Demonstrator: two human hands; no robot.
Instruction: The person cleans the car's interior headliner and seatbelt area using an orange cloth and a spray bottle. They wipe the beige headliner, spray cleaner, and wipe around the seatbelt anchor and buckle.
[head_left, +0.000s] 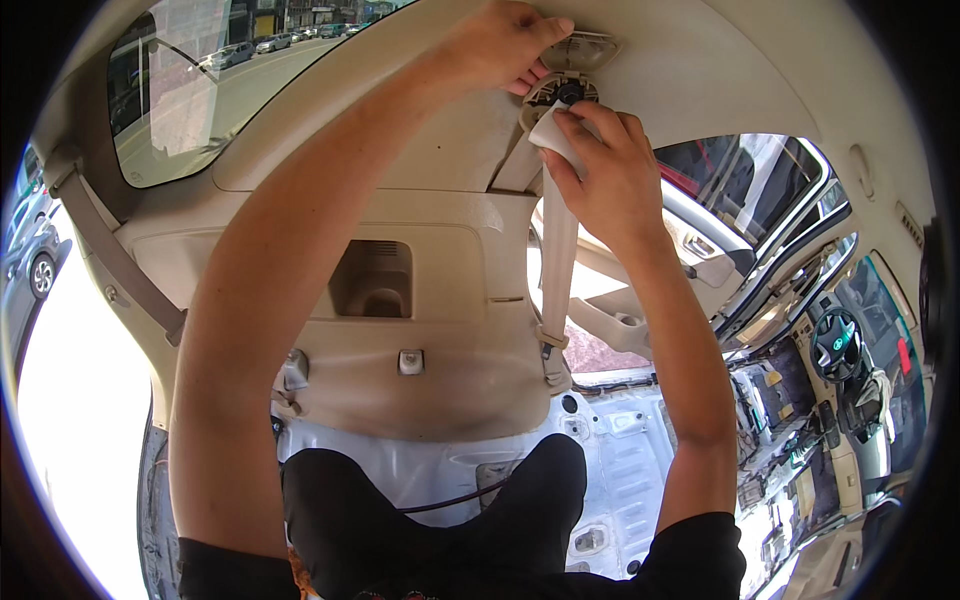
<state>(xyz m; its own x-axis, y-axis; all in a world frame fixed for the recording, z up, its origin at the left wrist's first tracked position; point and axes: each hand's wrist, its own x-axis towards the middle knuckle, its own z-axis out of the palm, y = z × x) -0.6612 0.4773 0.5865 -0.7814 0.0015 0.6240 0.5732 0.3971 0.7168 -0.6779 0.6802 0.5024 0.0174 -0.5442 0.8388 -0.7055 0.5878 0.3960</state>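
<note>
At the top of the side pillar, a beige seat-belt anchor cover (581, 51) is flipped up, showing its hollow inner side. My left hand (510, 49) pinches the cover's left edge between thumb and fingers. Below it sits the uncovered seat-belt anchor (568, 90), with a dark round part in its middle. My right hand (611, 165) grips a folded white cloth or pad (559, 136), which is pressed up near the anchor's lower side. From behind the pad, the beige seat-belt webbing (559, 255) hangs down; the fingers hide part of its upper end.
Before me is a beige trim panel (450, 300) with a recessed pocket (373, 279). Bare metal floor (622, 480) stretches right toward the steering wheel (836, 345). Another seat belt (112, 232) runs down at left. An open door (645, 300) stands beyond the pillar.
</note>
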